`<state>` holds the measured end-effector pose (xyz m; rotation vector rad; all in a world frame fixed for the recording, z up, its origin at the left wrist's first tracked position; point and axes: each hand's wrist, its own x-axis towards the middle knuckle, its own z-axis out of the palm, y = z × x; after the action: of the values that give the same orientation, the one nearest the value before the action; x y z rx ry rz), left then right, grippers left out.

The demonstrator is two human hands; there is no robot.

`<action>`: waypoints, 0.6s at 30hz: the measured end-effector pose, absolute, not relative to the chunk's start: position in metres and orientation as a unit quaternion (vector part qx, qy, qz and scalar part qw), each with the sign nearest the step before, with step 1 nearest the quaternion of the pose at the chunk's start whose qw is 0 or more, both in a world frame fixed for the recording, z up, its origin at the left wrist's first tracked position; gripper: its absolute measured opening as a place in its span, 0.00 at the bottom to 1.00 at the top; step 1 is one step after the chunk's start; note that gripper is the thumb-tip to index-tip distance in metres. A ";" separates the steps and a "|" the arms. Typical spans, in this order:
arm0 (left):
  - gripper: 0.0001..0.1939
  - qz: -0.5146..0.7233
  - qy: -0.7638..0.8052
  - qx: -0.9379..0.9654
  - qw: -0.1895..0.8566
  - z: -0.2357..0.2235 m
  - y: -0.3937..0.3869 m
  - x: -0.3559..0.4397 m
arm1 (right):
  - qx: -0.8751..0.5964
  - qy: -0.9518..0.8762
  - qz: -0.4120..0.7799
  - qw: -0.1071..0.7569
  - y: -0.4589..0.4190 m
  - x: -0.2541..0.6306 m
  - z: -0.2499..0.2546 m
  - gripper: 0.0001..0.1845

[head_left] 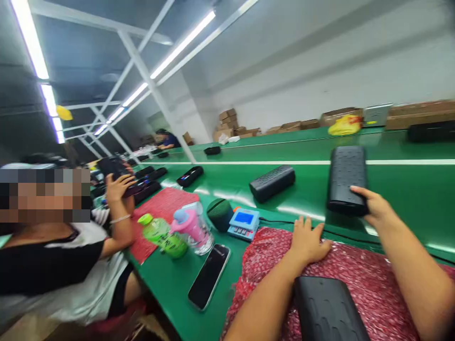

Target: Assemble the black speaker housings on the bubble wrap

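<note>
My right hand [375, 207] grips the near end of a black oblong speaker [347, 177] that lies on the green belt [408, 189]. My left hand [308, 240] rests flat, fingers spread, on the red bubble-wrap mat [341, 265]. Another black speaker [327, 308] lies on that mat between my forearms. A third black speaker [272, 182] lies on the belt further left.
A blue timer box [244, 223], a dark round speaker [219, 213], a pink-lidded jar [192, 227], a green bottle [161, 235] and a phone [209, 276] sit left of the mat. A seated person's hand [119, 185] holds a black speaker. Cardboard boxes [229, 124] line the far wall.
</note>
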<state>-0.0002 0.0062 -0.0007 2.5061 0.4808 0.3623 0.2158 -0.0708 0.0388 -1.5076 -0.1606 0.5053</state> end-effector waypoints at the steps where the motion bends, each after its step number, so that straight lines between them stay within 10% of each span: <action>1: 0.31 0.131 0.176 0.934 0.281 0.000 0.007 0.000 | -0.668 -0.062 0.239 0.702 -0.067 0.216 0.035 0.09; 18: 0.22 0.081 0.202 0.889 0.403 0.080 -0.019 -0.044 | -0.794 -0.090 0.011 0.601 -0.083 0.211 0.037 0.12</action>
<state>-0.0443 -0.0186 0.0805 2.2445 0.5112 0.2055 0.2113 -0.0835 0.0372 -1.8392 -0.2085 0.0247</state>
